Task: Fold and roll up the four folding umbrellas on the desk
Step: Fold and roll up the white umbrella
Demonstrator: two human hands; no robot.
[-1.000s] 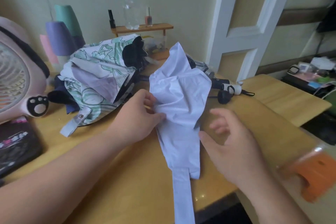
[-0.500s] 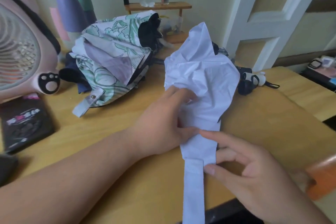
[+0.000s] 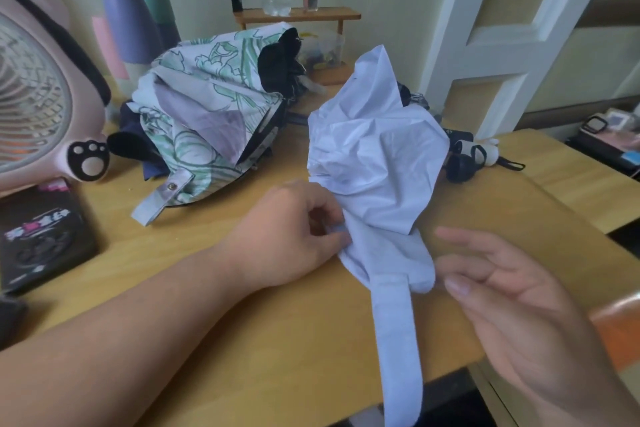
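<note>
Nearest, the strap trails over the desk edge, just left of the right hand, which is open, fingers loosely spread, holding nothing. The left hand pinches the canopy edge of the pale umbrella. That cloth looks light, limp and slippery, best gathered by its pleats. Beyond the left hand lies the floral umbrella, unrolled.

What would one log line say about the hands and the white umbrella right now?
left hand: pinches white umbrella fabric | right hand: open, beside strap | state: crumpled, not yet rolled
</note>
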